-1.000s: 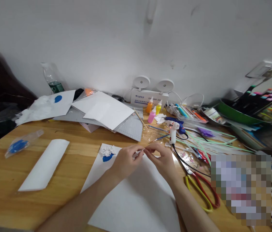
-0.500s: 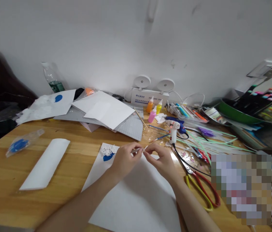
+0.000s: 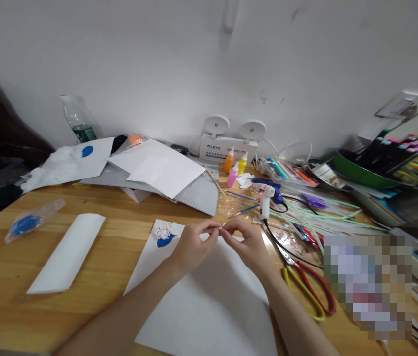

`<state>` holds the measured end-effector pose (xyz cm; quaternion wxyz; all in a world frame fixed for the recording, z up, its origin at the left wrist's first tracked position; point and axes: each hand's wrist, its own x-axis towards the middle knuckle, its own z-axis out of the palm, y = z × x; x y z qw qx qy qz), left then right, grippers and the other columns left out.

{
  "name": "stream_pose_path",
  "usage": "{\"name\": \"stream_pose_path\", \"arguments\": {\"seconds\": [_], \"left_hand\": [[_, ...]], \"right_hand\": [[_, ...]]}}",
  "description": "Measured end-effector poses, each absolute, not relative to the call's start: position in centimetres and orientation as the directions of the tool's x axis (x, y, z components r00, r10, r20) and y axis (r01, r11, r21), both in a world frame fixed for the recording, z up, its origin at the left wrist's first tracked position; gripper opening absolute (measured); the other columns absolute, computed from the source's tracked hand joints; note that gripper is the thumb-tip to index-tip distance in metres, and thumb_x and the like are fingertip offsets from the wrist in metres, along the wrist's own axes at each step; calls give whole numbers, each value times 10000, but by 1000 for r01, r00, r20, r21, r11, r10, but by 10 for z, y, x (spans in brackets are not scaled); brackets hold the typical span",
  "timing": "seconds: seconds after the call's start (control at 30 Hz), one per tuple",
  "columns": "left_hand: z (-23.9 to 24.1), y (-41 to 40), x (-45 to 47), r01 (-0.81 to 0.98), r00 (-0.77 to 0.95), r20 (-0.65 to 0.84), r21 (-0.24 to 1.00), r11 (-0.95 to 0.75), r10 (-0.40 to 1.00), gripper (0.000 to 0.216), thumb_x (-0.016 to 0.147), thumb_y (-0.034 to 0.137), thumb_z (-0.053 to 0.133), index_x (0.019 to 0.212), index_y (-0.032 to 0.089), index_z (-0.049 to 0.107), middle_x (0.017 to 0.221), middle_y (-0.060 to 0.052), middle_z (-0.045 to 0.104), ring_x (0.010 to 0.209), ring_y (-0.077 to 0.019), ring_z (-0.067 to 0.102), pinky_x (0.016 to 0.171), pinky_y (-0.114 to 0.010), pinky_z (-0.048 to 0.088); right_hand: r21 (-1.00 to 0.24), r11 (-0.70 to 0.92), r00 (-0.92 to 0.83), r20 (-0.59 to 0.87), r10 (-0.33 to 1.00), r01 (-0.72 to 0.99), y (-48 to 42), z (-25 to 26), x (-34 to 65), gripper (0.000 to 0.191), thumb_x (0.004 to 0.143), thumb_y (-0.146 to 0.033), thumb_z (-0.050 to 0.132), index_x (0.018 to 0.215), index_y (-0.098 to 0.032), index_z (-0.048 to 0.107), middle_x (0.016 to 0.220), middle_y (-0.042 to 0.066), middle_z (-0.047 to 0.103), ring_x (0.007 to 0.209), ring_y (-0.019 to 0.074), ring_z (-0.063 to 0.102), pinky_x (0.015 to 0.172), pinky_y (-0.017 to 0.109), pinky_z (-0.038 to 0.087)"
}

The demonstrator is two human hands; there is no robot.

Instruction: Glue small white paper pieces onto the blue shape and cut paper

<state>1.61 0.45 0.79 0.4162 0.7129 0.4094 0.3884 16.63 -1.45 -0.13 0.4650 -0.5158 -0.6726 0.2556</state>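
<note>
Both hands meet over a large white sheet of paper (image 3: 209, 301) on the wooden table (image 3: 119, 232). My left hand (image 3: 194, 244) and my right hand (image 3: 244, 240) pinch a small thin whitish piece (image 3: 219, 228) between their fingertips; what it is I cannot make out. Just left of my left hand, on the sheet's far corner, lies a blue blob with crumbly white bits (image 3: 164, 235).
Red and yellow scissors (image 3: 305, 282) lie right of my right hand. A white glue gun (image 3: 264, 202), small paint bottles (image 3: 234, 170), straws and markers (image 3: 320, 207) crowd the back right. A folded white strip (image 3: 68, 252) and a bag of blue stuff (image 3: 26, 222) lie left. Papers (image 3: 157, 170) are stacked behind.
The hands stay pinched together over the sheet, shifting only slightly; the camera has drifted a little.
</note>
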Motion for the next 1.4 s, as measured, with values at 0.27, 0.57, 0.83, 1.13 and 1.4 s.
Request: {"name": "stream_pose_path", "arguments": {"seconds": [0.27,0.57,0.83,1.13,1.4], "left_hand": [[6,6,16,256,353,187,923,-287,917,179,752,194,489,864,162,625,868,-24,668,816,-132,608,761,-221,462],[7,6,16,186,372,158,953,-240,915,197,770,237,481,878,162,628,882,-35,668,826,-149,611,766,-248,474],[5,6,17,167,362,166,956,-239,917,215,771,229,484,903,160,639,912,-45,667,838,-149,603,779,-252,466],[-2,9,17,100,354,123,981,-168,927,236,760,254,507,923,149,642,934,-66,666,871,-173,603,810,-304,471],[2,6,19,121,340,131,976,-182,931,219,758,257,509,893,156,649,911,-51,673,853,-167,610,800,-287,472]], "right_hand": [[-749,383,9,460,888,541,-16,-2,162,70,758,-217,547,749,-195,613,696,28,592,631,140,527,584,265,429],[-698,406,42,529,848,590,-18,1,157,97,764,-192,534,675,-194,576,652,27,581,633,151,524,585,281,423],[-613,455,39,622,782,646,-17,-7,158,67,750,-156,555,739,-189,613,700,40,602,672,154,539,624,289,440],[-604,436,91,648,756,668,-19,-9,154,119,754,-163,535,832,-206,614,767,53,599,711,159,555,641,300,464],[-504,458,69,724,686,732,-19,-15,152,116,740,-145,538,771,-206,630,693,48,615,642,155,553,595,295,453]]}}
